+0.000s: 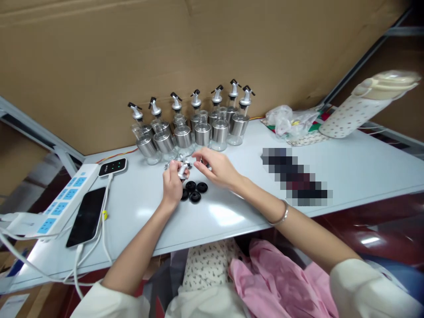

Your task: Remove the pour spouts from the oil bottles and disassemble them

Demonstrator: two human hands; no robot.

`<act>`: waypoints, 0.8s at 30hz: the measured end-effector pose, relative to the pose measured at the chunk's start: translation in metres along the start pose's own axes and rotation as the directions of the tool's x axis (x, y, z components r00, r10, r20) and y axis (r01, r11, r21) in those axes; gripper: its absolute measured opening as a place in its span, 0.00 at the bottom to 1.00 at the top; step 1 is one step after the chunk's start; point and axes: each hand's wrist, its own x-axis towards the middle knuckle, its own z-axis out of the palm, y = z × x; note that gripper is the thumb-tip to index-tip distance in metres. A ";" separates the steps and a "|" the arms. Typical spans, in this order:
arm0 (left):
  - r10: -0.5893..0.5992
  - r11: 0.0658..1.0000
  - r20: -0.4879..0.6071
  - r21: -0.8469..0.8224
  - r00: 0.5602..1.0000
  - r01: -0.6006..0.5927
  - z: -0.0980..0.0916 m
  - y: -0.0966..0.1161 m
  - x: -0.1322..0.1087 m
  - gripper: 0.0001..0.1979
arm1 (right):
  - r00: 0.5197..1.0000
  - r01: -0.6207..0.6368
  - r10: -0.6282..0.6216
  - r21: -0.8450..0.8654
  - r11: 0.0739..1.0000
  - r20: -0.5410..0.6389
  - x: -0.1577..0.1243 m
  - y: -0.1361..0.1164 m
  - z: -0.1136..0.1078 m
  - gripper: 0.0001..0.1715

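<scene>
My left hand (172, 184) is closed around a silver pourer spout (183, 171), held upright over the table. Just to its right, my right hand (217, 168) hovers with curved fingers; a gap shows between thumb and forefinger, and nothing is visible in it. More spouts lie behind both hands, mostly hidden by them. Several round black stoppers (195, 196) are clustered on the table below the hands. Beyond stand glass bottles with steel sleeves: the front ones, such as one bottle (202, 134), have bare necks, while a bottle (239, 126) at the right end carries a silver spout with a black flap.
On the left are a power strip (64, 198), a phone (86, 216) with white cables, and a small black device (113, 167). At right stand a dotted tumbler (359, 108) and plastic bags (281, 119). A pixelated patch covers something on the right. Cardboard (212, 44) walls the back.
</scene>
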 end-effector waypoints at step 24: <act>0.501 0.600 0.317 0.544 0.805 -0.587 -0.018 -0.006 0.016 0.10 | 0.812 -0.547 0.421 0.275 0.791 0.405 0.004 0.051 -0.035 0.19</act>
